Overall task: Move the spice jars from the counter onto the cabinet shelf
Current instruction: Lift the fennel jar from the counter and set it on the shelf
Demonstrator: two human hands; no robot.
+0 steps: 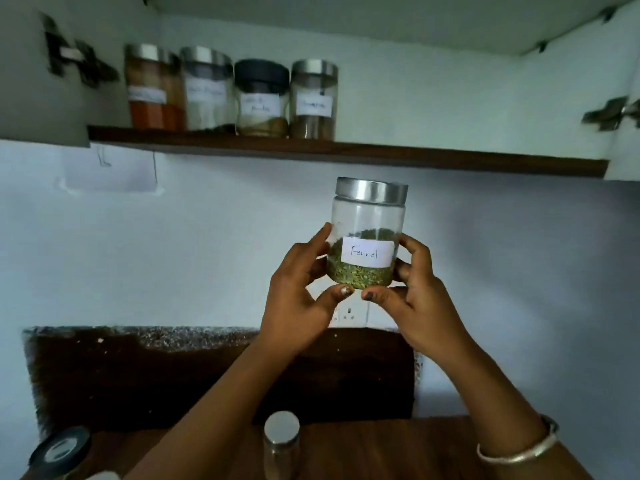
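A clear glass jar (366,216) with a steel lid and a white "Fennel" label holds green seeds. It is upright in the air below the shelf. My left hand (298,296) grips its left side and my right hand (415,299) grips its right side, thumbs under the base. The dark wooden cabinet shelf (450,161) carries several labelled jars at its left: an orange-filled jar (152,88), a pale-filled jar (206,90), a black-lidded jar (261,98) and a steel-lidded brown-filled jar (313,98). On the counter (398,448) stand a steel-lidded jar (281,441) and a black-lidded jar (59,452).
The right half of the shelf is bare. Cabinet door hinges (613,114) show at both sides. A wall socket (349,315) sits behind my hands, above a dark backsplash (173,375). A paper sheet (110,171) hangs on the wall at the left.
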